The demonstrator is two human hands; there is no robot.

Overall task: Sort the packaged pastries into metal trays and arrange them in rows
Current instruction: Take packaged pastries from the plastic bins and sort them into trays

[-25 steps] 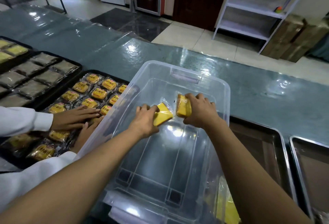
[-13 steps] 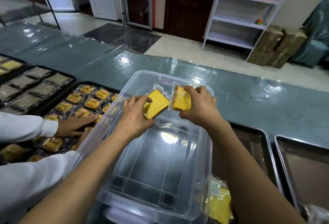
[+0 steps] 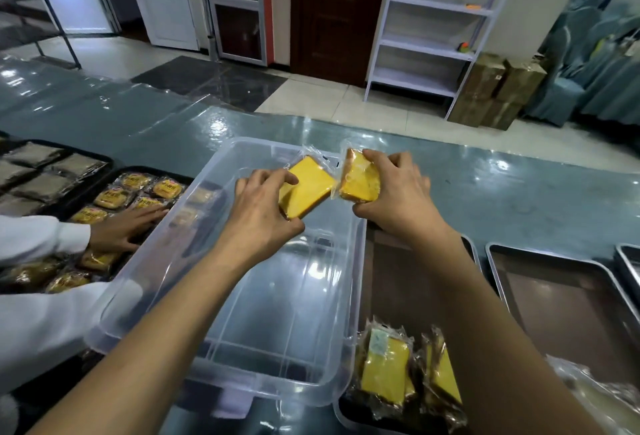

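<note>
A person's left hand [image 3: 261, 213] and right hand [image 3: 394, 197] each grip one wrapped yellow cake slice, the left cake [image 3: 304, 189] and the right cake [image 3: 358, 176], fingers curled round the packets above the far end of a clear plastic bin [image 3: 221, 299] that looks empty. The packets appear light and soft, the film slick and crinkly, so they are probably best held by their flat sides, not squeezed or dangled by the sealed edge. To the right, a metal tray [image 3: 381, 272] holds two more wrapped slices [image 3: 386, 370] at its near end; a second tray [image 3: 554, 282] lies further right. On the left of the tabletop [image 3: 519, 192], dark trays [image 3: 114, 175] hold rows of packaged pastries, where another person's hand [image 3: 121, 230] rests flat.
</note>
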